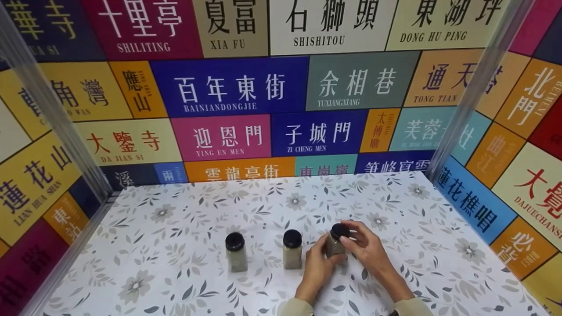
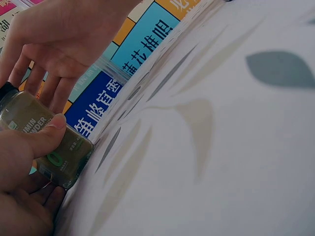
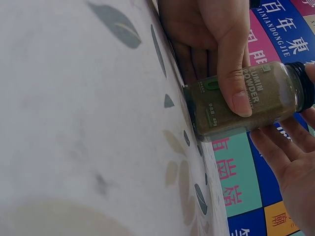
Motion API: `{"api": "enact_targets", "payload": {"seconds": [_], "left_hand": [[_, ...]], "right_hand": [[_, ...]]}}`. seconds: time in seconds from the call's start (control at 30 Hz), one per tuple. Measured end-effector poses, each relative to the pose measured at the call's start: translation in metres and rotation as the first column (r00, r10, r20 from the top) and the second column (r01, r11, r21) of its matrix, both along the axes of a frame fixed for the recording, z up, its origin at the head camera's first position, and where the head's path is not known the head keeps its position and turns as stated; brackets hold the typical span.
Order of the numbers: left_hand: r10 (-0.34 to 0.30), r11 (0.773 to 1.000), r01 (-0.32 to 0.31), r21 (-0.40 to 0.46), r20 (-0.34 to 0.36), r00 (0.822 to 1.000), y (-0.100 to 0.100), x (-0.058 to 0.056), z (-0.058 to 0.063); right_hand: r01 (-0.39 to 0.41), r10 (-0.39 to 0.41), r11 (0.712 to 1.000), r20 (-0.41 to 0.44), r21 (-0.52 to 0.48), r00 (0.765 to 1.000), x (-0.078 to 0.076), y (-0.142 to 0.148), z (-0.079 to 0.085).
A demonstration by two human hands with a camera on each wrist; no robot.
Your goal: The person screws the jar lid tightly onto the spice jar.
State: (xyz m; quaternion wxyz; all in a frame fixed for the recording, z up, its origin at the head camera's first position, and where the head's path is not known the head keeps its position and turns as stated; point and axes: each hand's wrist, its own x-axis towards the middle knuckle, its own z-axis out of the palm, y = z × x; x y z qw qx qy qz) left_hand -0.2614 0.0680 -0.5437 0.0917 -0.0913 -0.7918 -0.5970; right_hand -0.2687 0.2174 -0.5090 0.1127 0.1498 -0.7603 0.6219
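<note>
A clear jar of cumin powder (image 1: 336, 248) with a black cap (image 1: 340, 230) stands upright at the right of a row of jars. My left hand (image 1: 318, 264) grips its body low down, the thumb lying across the printed label, as the right wrist view shows. At the top, my right hand (image 1: 371, 251) pinches the cap between thumb and fingers. The cap sits on the jar's neck. In the left wrist view the jar's base (image 2: 76, 164) is right at the table surface.
Two similar black-capped jars stand to the left, a middle jar (image 1: 292, 258) close to my left hand and a far-left jar (image 1: 237, 259). The white table (image 1: 175, 245) has a leaf and flower print. Panels with coloured signs (image 1: 228, 85) rise behind and at both sides.
</note>
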Motion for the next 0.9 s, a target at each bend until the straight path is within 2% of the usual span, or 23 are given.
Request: {"api": "enact_targets", "payload": {"seconds": [0.37,0.63,0.9], "left_hand": [[-0.003,1.0,0.003,0.011,0.0,1.0,-0.0001,0.0012,0.0016],[-0.002,1.0,0.003,0.03,-0.024,1.0,-0.0006,0.0015,0.0],[0.006,1.0,-0.005,0.022,-0.03,1.0,-0.0011,0.0019,0.0006]], "right_hand": [[-0.008,0.008,1.0,-0.06,0.003,0.998,0.0003,0.0007,-0.001],[0.003,-0.003,1.0,-0.001,0.005,1.0,0.0006,-0.0006,0.0],[0.013,-0.013,1.0,0.004,0.018,1.0,0.0014,-0.001,0.001]]}}
